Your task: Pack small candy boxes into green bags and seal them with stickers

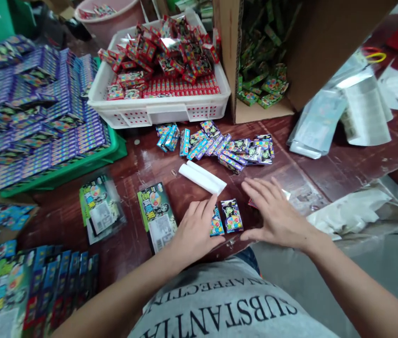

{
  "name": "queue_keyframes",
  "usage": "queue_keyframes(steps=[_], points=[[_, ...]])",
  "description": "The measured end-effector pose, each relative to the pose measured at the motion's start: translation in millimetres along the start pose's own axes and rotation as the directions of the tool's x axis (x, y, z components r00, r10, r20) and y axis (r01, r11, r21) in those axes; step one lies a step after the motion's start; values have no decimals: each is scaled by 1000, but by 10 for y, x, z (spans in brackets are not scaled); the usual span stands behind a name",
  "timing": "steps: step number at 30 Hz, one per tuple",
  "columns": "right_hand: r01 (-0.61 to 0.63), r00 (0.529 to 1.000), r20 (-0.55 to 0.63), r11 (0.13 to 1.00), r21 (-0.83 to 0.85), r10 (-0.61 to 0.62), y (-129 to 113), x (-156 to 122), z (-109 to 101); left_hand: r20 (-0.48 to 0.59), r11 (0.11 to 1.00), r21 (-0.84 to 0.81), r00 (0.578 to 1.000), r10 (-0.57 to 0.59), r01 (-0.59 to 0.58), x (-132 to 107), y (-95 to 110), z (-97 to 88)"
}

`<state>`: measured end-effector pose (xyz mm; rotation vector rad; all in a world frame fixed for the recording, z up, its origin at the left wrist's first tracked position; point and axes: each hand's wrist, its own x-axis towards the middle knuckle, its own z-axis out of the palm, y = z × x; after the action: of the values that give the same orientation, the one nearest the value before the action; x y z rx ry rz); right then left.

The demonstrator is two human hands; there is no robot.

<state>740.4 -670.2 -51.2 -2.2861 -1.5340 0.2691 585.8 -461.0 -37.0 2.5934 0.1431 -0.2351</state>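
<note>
My left hand (199,226) lies with fingers stretched out over a small blue box (216,224), covering its left part. Beside that box, a small purple-and-black box (232,216) lies flat between my two hands. My right hand (278,213) is open to its right, thumb apart from the fingers. A red edge of another small box (252,203) shows under the right hand's fingers; most of it is hidden. Just beyond my left fingertips is a white paper roll (202,176). Left of my left hand lies a printed green-and-black packet (154,211).
Loose small boxes (216,145) lie across the table. Behind stand a white crate (167,114) of red boxes and a cardboard carton (262,115) of green ones. A green tray (65,171) of purple boxes is left; plastic bags (320,122) lie right.
</note>
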Motion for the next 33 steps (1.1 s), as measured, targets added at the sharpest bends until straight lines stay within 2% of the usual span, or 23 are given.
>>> queue_keyframes(steps=[3, 7, 9, 12, 16, 18, 21, 24, 26, 28, 31, 33], points=[[130, 987, 88, 991, 41, -133, -202, 104, 87, -31, 998, -64, 999, -15, 13, -67, -14, -9], [118, 987, 105, 991, 56, -124, -258, 160, 196, -132, 970, -240, 988, -76, 42, -205, -32, 55], [111, 988, 106, 992, 55, -116, -221, 143, 196, -136, 952, -302, 987, -91, 46, -271, -36, 123], [113, 989, 94, 993, 29, -115, -90, 48, 122, -91, 967, -246, 992, -87, 62, -353, -46, 205], [-25, 1000, -16, 995, -92, 23, 184, -176, 24, -60, 991, -121, 996, -70, 63, -388, -86, 199], [-49, 999, -20, 992, -119, 47, 284, -260, 52, -29, 992, -116, 998, -55, 51, -351, -114, 183], [66, 996, 65, 995, -68, -61, 320, -279, 184, 1, 993, -121, 1000, 6, -6, -249, -134, 196], [174, 980, 97, 985, -8, -173, 278, -209, 274, 23, 993, -100, 998, 60, -57, -193, -139, 176], [200, 975, 95, 980, -4, -199, 241, -156, 252, 43, 996, -41, 996, 78, -76, -233, -180, 56], [201, 977, 77, 979, -24, -199, 188, -106, 189, 94, 991, 54, 989, 114, -119, -340, -286, -172], [235, 969, 88, 970, -54, -230, 40, -9, 141, 215, 957, 203, 963, 163, -207, -546, -563, -593], [300, 948, 130, 952, -55, -292, -100, 73, 193, 291, 932, 252, 939, 183, -260, -634, -774, -801]])
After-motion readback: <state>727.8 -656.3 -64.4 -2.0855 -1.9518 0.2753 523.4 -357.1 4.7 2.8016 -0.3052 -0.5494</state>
